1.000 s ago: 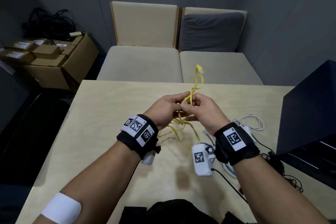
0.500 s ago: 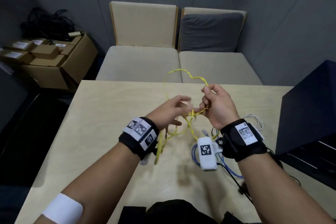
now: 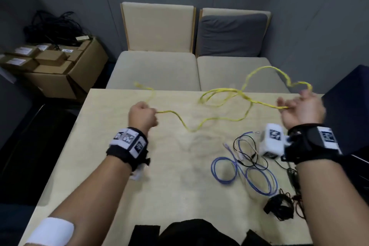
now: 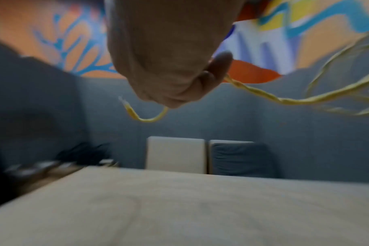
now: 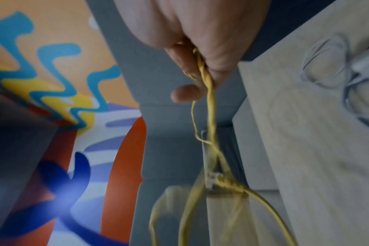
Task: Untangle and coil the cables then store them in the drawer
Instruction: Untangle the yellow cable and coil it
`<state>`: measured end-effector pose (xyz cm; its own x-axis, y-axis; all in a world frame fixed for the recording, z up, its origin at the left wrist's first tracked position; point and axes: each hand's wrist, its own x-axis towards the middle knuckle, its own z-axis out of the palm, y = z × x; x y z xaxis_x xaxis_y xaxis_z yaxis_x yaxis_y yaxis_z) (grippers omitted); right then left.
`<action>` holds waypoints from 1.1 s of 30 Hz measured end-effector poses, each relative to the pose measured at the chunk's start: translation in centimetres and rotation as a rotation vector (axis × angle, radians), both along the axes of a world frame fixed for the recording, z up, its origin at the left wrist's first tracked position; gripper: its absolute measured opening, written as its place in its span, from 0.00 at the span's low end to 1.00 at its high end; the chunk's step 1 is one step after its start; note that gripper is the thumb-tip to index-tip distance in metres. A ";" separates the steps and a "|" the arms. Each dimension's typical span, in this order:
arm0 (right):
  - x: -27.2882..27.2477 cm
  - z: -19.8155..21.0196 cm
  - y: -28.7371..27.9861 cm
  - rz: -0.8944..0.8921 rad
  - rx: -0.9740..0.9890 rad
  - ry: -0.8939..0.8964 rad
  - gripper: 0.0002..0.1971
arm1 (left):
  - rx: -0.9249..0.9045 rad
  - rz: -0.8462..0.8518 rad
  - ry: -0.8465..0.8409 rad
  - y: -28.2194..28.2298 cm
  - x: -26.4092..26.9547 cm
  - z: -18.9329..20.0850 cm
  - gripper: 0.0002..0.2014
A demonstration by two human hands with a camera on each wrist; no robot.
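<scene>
A yellow network cable [image 3: 217, 119] stretches above the table between my two hands, with a twisted loop still in it near the right. My left hand [image 3: 142, 115] grips it near one end, and the free plug end [image 3: 137, 84] sticks out beyond the fist; the same fist [image 4: 171, 73] and cable [image 4: 284, 99] show in the left wrist view. My right hand [image 3: 302, 107] grips a twisted stretch of it [image 5: 210, 93] far to the right. A blue cable [image 3: 245, 175], thin black and white leads [image 3: 247, 152] and a black cable bundle [image 3: 279, 206] lie on the table.
The light wood table [image 3: 111, 166] runs to two beige chairs [image 3: 157, 50] at its far edge. A dark blue cabinet [image 3: 351, 110] stands at the right. Cardboard boxes [image 3: 60, 66] with black cables sit on the floor at the left.
My hands have pulled wide apart, left going left and right going far right. The yellow cable, bunched between them before, is now drawn out across the table.
</scene>
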<state>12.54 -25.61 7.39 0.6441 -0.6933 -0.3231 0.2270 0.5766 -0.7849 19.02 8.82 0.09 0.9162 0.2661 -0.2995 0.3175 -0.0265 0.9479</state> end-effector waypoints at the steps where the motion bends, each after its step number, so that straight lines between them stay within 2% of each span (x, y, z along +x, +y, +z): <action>1: -0.7 -0.5 -2.2 -0.076 0.010 0.015 0.18 | -0.026 0.124 0.043 2.1 0.5 -0.6 0.15; 3: -1.8 -1.8 -5.2 -0.184 -0.019 0.077 0.14 | -0.133 0.351 0.073 4.8 0.9 -1.1 0.11; 5: -2.2 -3.1 -6.1 -0.198 -0.028 0.117 0.12 | -0.236 0.481 0.021 5.3 1.1 -1.2 0.10; 8: -1.6 -3.8 -3.9 -0.117 -0.057 0.129 0.10 | -0.255 0.423 -0.069 3.7 0.8 -0.7 0.11; 12: -1.0 -4.0 1.2 0.071 -0.117 0.126 0.13 | -0.178 0.139 -0.089 0.4 0.1 -0.5 0.07; 13: -0.8 -3.9 2.3 0.108 -0.125 0.115 0.13 | -0.119 0.033 -0.064 -0.3 0.0 -0.6 0.10; 14: -0.7 -3.9 3.0 0.131 -0.103 0.095 0.13 | -0.006 -0.086 -0.014 -0.9 -0.2 -0.9 0.20; 16: -0.3 -3.3 4.4 0.130 -0.015 0.044 0.13 | 0.347 -0.338 0.110 -2.0 -0.7 -1.2 0.37; 18: 0.1 -2.2 5.7 0.107 0.073 -0.022 0.12 | 0.545 -0.509 0.053 -3.5 -2.0 -0.9 0.41; 20: 0.6 -1.2 6.4 0.087 0.148 -0.079 0.11 | 0.442 -0.674 -0.071 -5.2 -3.3 -0.6 0.38; 22: 1.0 -0.1 6.6 0.069 0.228 -0.148 0.12 | 0.192 -0.771 -0.141 -6.3 -4.2 -0.9 0.26; 24: 1.3 0.9 6.7 0.051 0.297 -0.208 0.14 | 0.079 -0.834 -0.140 -6.7 -5.1 -0.9 0.12; 25: 1.5 1.3 6.6 0.041 0.319 -0.234 0.14 | 0.067 -0.870 -0.128 -6.9 -5.4 -1.0 0.15; 27: 1.7 2.1 6.1 -0.003 0.339 -0.283 0.16 | 0.115 -0.917 -0.107 -7.2 -5.9 -1.6 0.29; 28: 1.7 2.5 5.4 -0.043 0.346 -0.313 0.16 | 0.159 -0.885 -0.112 -7.1 -5.9 -2.0 0.32; 29: 1.6 2.9 4.4 -0.097 0.356 -0.345 0.16 | 0.196 -0.809 -0.115 -6.7 -5.8 -2.2 0.31; 31: 1.2 3.6 1.8 -0.215 0.370 -0.391 0.14 | 0.180 -0.538 -0.084 -5.4 -5.2 -2.8 0.21; 33: 0.5 3.7 -0.6 -0.263 0.331 -0.383 0.15 | 0.082 -0.271 -0.077 -3.8 -4.3 -3.2 0.18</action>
<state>13.07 -26.24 11.09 0.5776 -0.7477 -0.3275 0.6289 0.6634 -0.4054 14.76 5.04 -3.12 0.9764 0.0295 -0.2138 0.2156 -0.1783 0.9600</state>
